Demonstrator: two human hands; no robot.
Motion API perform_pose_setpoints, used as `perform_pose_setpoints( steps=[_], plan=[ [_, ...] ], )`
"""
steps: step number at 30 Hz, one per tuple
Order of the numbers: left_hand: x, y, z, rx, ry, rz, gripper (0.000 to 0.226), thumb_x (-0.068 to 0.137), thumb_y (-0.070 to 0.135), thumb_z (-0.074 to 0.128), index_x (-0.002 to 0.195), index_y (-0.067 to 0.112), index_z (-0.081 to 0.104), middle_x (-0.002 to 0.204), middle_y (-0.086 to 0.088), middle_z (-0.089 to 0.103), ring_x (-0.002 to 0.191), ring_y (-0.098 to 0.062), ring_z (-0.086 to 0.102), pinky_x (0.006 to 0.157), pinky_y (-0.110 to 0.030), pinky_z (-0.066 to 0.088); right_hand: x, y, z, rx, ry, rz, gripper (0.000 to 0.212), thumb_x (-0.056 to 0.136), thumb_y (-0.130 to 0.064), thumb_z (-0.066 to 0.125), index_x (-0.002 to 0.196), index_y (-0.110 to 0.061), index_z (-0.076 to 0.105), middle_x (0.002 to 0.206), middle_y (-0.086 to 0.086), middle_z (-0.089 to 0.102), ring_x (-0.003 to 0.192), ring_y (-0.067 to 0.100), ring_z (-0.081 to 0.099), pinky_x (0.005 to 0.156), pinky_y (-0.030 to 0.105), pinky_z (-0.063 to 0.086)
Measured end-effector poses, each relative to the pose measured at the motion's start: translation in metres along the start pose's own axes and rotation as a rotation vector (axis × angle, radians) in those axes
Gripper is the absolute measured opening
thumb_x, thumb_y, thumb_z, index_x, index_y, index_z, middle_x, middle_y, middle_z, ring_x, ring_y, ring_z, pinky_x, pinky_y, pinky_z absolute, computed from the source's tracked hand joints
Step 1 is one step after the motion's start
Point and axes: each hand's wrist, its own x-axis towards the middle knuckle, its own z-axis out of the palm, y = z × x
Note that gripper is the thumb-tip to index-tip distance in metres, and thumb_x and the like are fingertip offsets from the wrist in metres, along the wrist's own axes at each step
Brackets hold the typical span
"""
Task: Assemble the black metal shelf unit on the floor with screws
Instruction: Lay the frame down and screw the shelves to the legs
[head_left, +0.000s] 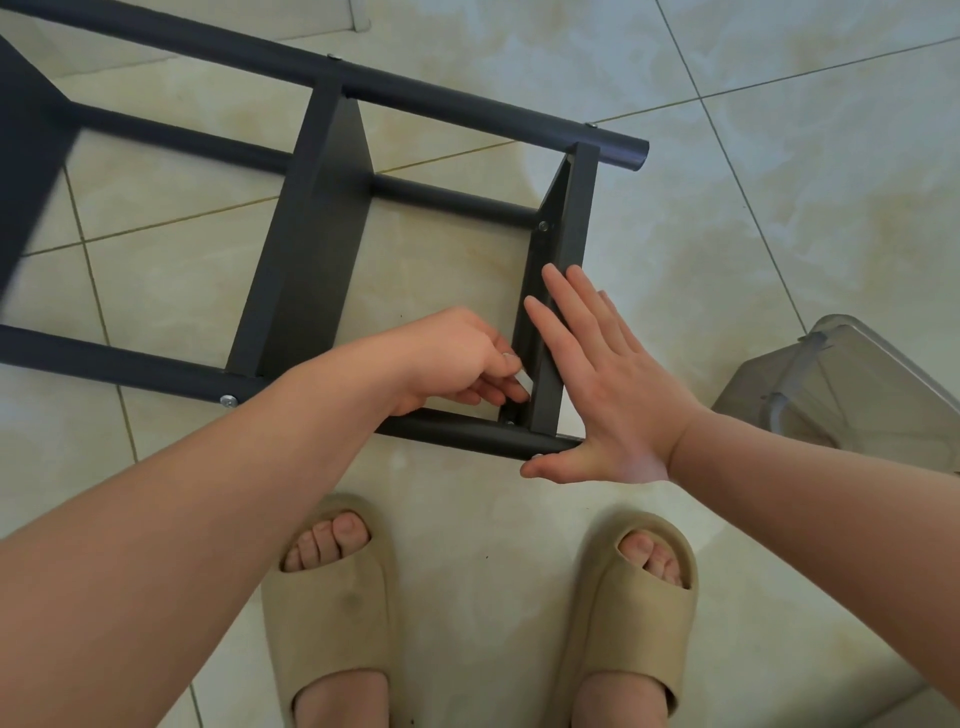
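**tilefloor_diy:** The black shelf unit is lying down on the tiled floor, right in front of my slippers. My left hand is curling its fingers around a small pale tool, probably a hex key, down in the corner where the end panel is meeting the near tube. My right hand is lying flat against that panel, fingers straight and spread, gripping nothing. What am I risking here?

**rackhead:** Mostly slipping. That right hand is only pressing, so if the panel is shifting while you're turning, the holes are going out of line and the screw is probably cross-threading. The corner's looking tight too, so the key's likely popping out and chewing up the head. I can't tell whether a screw's actually sitting in there. And smooth tile is letting the whole frame slide.
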Motion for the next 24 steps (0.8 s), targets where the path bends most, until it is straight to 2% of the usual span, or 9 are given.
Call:
perform_pose_setpoints(
  steps=[8,15,20,24],
  plan=[
    [-0.007,0.004,-0.005,0.13,-0.039,0.002,0.017,0.101,0.014,0.055,0.089,0.016,0.067,0.084,0.005,0.077,0.082,-0.008,0.067,0.081,-0.028,0.051,-0.001,-0.002,-0.006,0.005,-0.058,0.013,0.133,0.072,-0.094,0.039,0.16,-0.01,-0.014,0.166,0.012,-0.026,0.151,0.027,-0.03,0.126,0.049,-0.005],
    [-0.013,0.016,-0.004,0.294,-0.05,-0.004,0.019,0.102,0.012,0.053,0.091,0.015,0.068,0.084,0.006,0.076,0.082,-0.007,0.066,0.08,-0.027,0.051,-0.002,0.0,-0.009,0.021,-0.079,0.017,0.133,0.07,-0.094,0.039,0.159,-0.014,-0.02,0.163,0.007,-0.034,0.149,0.023,-0.034,0.126,0.048,-0.008],
    [-0.014,0.017,0.004,0.297,-0.028,-0.001,0.02,0.102,0.009,0.052,0.088,0.015,0.065,0.085,0.005,0.074,0.081,-0.008,0.064,0.076,-0.026,0.049,-0.003,0.007,-0.013,0.025,-0.072,0.027,0.133,0.069,-0.092,0.042,0.16,-0.015,-0.018,0.164,0.004,-0.033,0.149,0.02,-0.034,0.126,0.046,-0.01],
    [-0.01,0.014,0.008,0.273,-0.011,0.041,0.02,0.1,0.007,0.055,0.087,0.013,0.067,0.079,0.007,0.073,0.077,-0.009,0.063,0.081,-0.029,0.048,-0.001,0.014,-0.015,0.036,-0.052,0.026,0.133,0.067,-0.091,0.044,0.161,-0.016,-0.014,0.166,0.003,-0.029,0.151,0.019,-0.031,0.126,0.047,-0.007]
  ],
)
